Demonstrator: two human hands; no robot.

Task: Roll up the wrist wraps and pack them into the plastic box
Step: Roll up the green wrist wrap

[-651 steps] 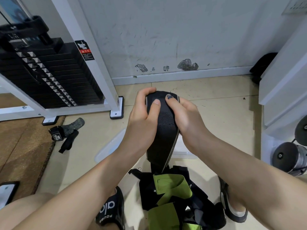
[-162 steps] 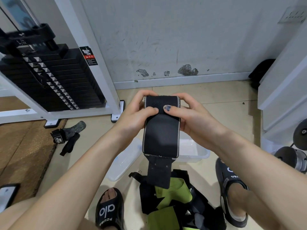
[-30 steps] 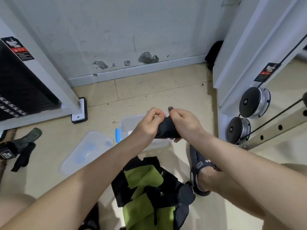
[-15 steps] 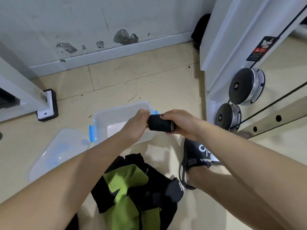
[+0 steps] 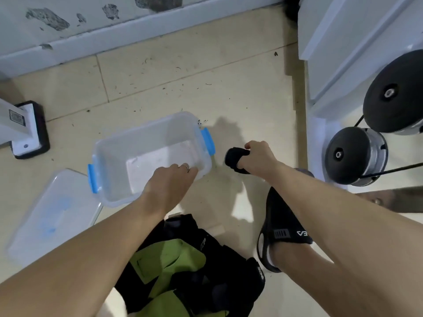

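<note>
Rolled wrist wrap (image 5: pixel 235 160) sits gripped in her right hand (image 5: pixel 258 160); left hand (image 5: pixel 170 181) holds the plastic box (image 5: pixel 114 147) rim. Best to set it snugly against a wall.

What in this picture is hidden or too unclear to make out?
Head view only:
- Left hand fingertips: hidden behind the hand at the plastic box rim, so grip unclear.
- Rolled wrist wrap: far end covered by right hand.
- Pile of wraps: cut off by the bottom edge and left forearm; count unknown.
- Lid: blurred.
</note>
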